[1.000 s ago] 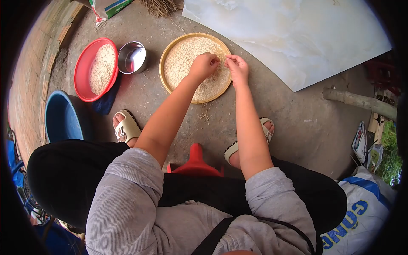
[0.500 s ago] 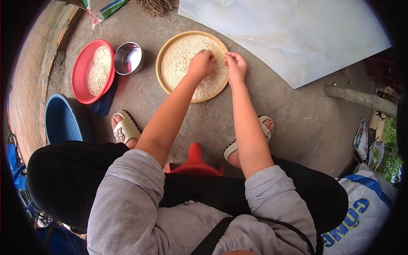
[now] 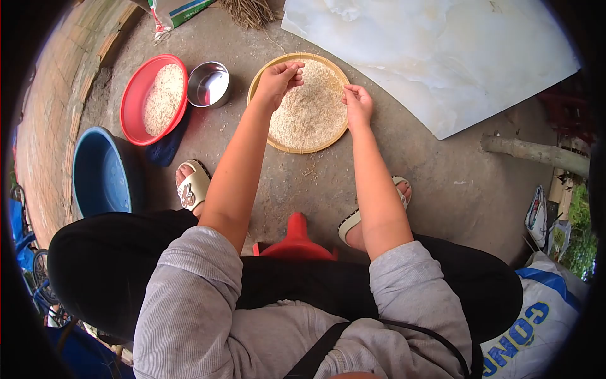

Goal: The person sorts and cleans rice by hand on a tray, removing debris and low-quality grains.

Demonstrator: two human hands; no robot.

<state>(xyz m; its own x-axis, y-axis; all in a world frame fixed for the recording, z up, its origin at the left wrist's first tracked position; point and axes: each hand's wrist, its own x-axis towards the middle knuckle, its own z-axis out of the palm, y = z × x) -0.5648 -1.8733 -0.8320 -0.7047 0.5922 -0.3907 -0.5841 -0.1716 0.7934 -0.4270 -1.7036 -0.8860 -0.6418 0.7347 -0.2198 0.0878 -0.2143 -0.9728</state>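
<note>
A round woven tray [image 3: 307, 150] lies on the concrete floor, covered with pale grain [image 3: 309, 114]. Over the tray's left part is my left hand [image 3: 279, 82], its thumb and fingers pinched together; anything between them is too small to name. My right hand [image 3: 357, 103] is at the tray's right rim, thumb and index finger pressed together, and what they hold, if anything, cannot be made out.
A red basin [image 3: 132, 104] with pale grain stands left of a metal bowl [image 3: 209, 84]. A blue tub [image 3: 104, 174] is nearer my left knee. Glossy sheet [image 3: 435, 57] at upper right, branch [image 3: 530, 150] at right, red stool [image 3: 297, 240] below me, printed sack [image 3: 536, 316] at lower right.
My left hand has moved left across the tray, away from my right hand. My right hand stays by the right rim. The whole view has shifted slightly.
</note>
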